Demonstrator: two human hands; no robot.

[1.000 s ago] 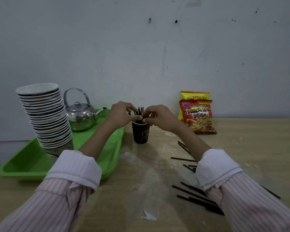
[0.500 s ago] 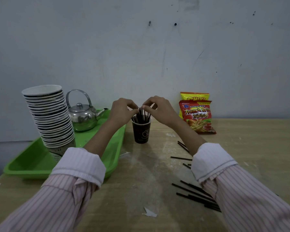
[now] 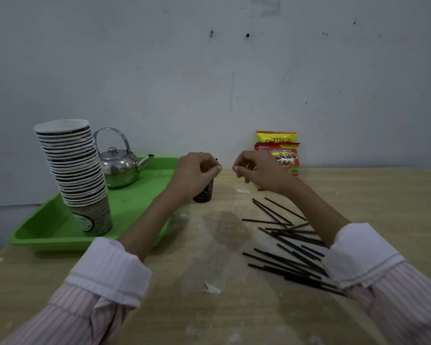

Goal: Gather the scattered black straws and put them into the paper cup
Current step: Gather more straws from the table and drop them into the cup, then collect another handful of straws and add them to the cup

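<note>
The left hand is hovering at centre frame in front of the dark paper cup. Its fingers are curling in, thumb meeting forefinger beside one upright straw tip pointing straight up; whether they are pinching it cannot be told. The right hand is hanging just right of it, clear of the cup, fingers curling and thumb tip pressing forefinger tip, gripping nothing visible. The scattered black straws are lying flat and crossing on the table at lower right, most long axes slanting from upper left to lower right, and the cup's inside is hiding behind the left hand.
</note>
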